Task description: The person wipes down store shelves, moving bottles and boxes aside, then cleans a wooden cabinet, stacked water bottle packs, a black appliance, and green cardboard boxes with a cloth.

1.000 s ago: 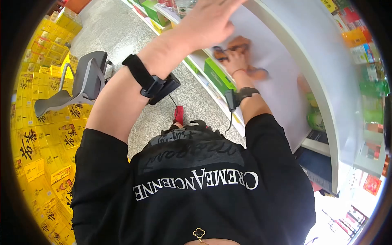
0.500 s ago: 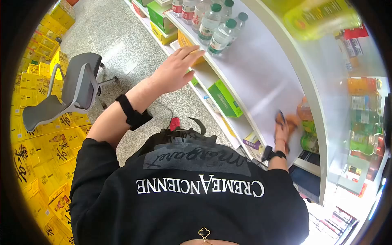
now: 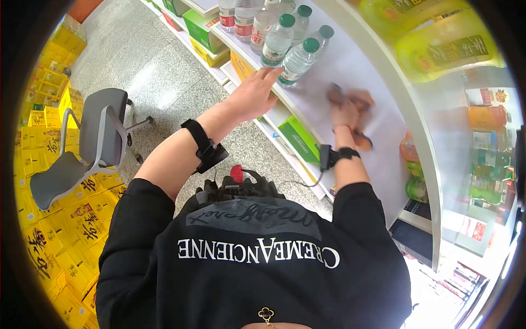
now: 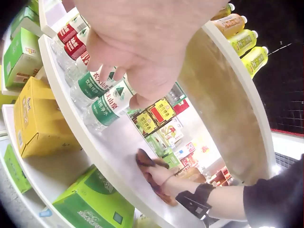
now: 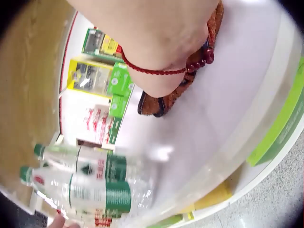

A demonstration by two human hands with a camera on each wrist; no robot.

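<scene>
Cloth: a brown-orange cloth [image 3: 350,104] is pressed flat on the white shelf [image 3: 329,71], under the right hand; in the right-wrist view its dark-edged corner [image 5: 156,102] is seen sticking out from beneath the wrist.
Cloth, change: half a second ago it was held down near the right end of the shelf, beside the orange and green bottles [image 3: 413,164]; it is now found toward the middle, closer to the water bottles. A wiping stroke across the shelf is judged to be under way, with the right end already covered.
Right hand: the right hand [image 3: 346,112] is laid on the cloth, blurred by motion; the fingers appear spread over the fabric rather than closed round it, though this cannot be told for certain.
Left hand: the left hand [image 3: 255,93] is held with fingers [image 4: 107,66] extended and only loosely bent, nothing gripped; the fingertips are seen at or just against the nearest water bottle [image 3: 298,57].
Left hand, change: it was raised off the shelf edge before and has been brought up to the bottles, which suggests they are to be steadied or shifted ahead of the cloth.
Water bottles: a cluster of green-capped bottles [image 4: 102,102] is stood upright at the left part of the shelf.
Below: yellow and green cartons [image 4: 33,114] are stacked on the lower shelves.
Further off: a grey chair [image 3: 87,142] is stood on the floor.
</scene>
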